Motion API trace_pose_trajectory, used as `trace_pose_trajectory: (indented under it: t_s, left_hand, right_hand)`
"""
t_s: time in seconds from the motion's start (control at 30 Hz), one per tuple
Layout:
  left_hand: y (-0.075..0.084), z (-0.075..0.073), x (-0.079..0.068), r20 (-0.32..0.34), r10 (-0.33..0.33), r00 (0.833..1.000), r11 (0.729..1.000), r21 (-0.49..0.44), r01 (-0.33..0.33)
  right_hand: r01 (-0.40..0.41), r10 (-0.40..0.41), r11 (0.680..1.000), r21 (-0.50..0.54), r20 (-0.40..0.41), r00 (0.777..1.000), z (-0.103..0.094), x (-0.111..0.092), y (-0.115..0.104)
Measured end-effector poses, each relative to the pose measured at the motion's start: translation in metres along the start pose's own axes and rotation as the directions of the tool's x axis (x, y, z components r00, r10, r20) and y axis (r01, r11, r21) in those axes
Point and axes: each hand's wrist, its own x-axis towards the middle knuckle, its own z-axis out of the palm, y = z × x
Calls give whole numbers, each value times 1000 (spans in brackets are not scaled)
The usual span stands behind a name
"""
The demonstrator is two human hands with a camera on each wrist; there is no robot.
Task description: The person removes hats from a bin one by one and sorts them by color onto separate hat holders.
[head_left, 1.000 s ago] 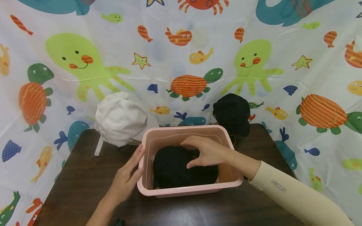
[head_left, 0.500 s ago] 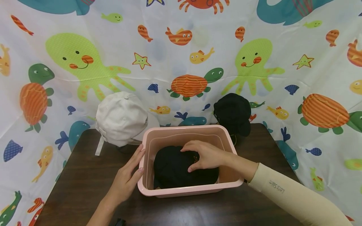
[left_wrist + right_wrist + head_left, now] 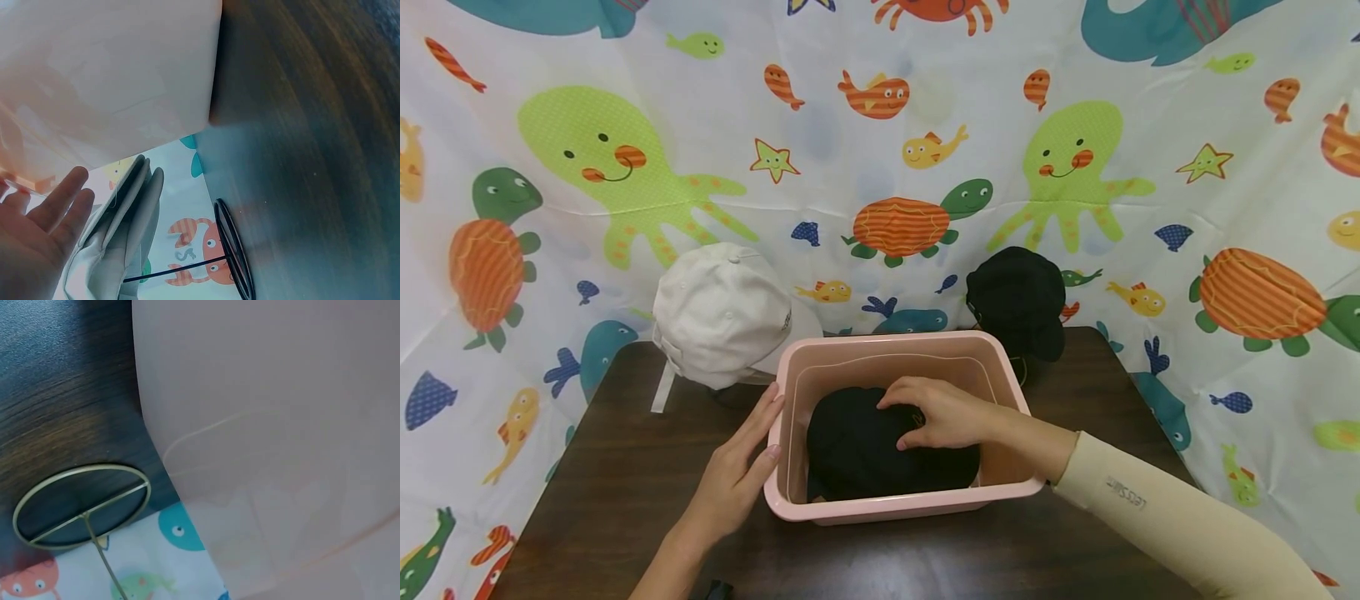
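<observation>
A pink plastic bin (image 3: 895, 504) stands on the dark table. Inside it lies a black cap (image 3: 850, 450) with a small gold mark, partly covered by my right hand (image 3: 951, 408). That hand reaches over the bin's right rim, its fingers bent and its thumb apart from them, low over the cap; whether the fingertips touch it I cannot tell. Along the bin's left side rests my left hand (image 3: 733, 467), fingers extended against the rim; the left wrist view shows the same fingers (image 3: 59, 206) spread near the bin's wall (image 3: 125, 75). The right wrist view shows only the bin's outside (image 3: 281, 425), no hand.
Behind the bin at left is a white cap (image 3: 722, 312) on a black wire stand (image 3: 231, 250). Another black cap (image 3: 1018, 300) sits at back right, with a brass-coloured stand (image 3: 87, 467) beneath. A sea-animal cloth (image 3: 910, 183) hangs behind the table (image 3: 625, 467).
My right hand and forearm have shifted very slightly, and less of the cap's gold mark shows. The left hand and the bin stay where they were.
</observation>
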Motion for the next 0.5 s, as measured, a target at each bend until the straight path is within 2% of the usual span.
trace_pose_trajectory:
  t_s: [0.23,0.5]
  left_hand:
    - [1,-1,0,21,-44,999,999,-7,44]
    - [2,-1,0,21,-44,999,999,-17,45]
  right_hand:
    - [23,-23,1000,-15,1,1000,2,3,1]
    - [41,-41,999,-27,-2,999,1,5,-1]
